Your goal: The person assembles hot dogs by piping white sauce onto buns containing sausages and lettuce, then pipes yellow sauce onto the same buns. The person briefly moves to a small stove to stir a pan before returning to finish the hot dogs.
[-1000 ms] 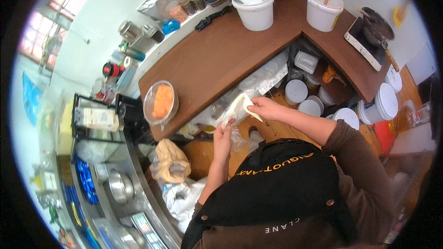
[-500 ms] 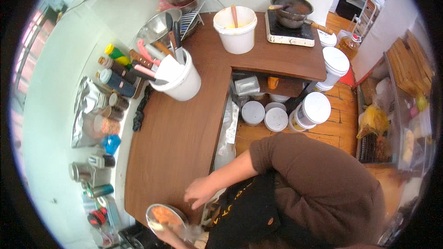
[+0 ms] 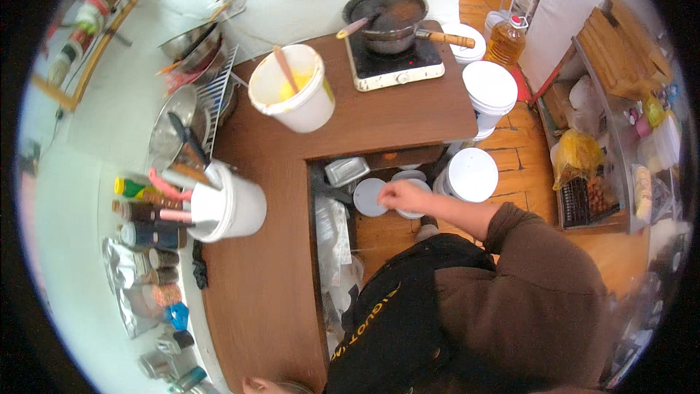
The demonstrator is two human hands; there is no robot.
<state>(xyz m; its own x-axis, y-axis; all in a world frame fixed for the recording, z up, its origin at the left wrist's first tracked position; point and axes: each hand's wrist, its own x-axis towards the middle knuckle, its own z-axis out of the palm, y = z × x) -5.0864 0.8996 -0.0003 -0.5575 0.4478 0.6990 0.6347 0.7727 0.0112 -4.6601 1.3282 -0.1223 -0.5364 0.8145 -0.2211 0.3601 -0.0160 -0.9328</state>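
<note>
My right hand [image 3: 403, 198] hangs over the gap beside the worktop, above the lidded white tubs on the floor. Its fingers are loosely bent, a little apart, with nothing seen in them. Only part of my left hand [image 3: 264, 387] shows at the bottom edge, over the near end of the brown worktop [image 3: 266, 306]. Most of its fingers are cut off by the frame, so its grip is hidden. A white bucket [image 3: 310, 106] with yellow contents and a spatula [image 3: 284, 69] stands at the far corner.
A pan [image 3: 390, 40] sits on a cooktop [image 3: 397, 73] at the back. Another white bucket [image 3: 244, 208] holds knives and utensils. Jars and bottles line the left wall. White tubs [image 3: 488, 87], an oil jug [image 3: 505, 42] and a shelf rack [image 3: 583, 66] stand right.
My right hand has swung from the worktop near the bowl to above the floor tubs. The view has turned right; the bowl of orange food has left the picture and my left hand is mostly out.
</note>
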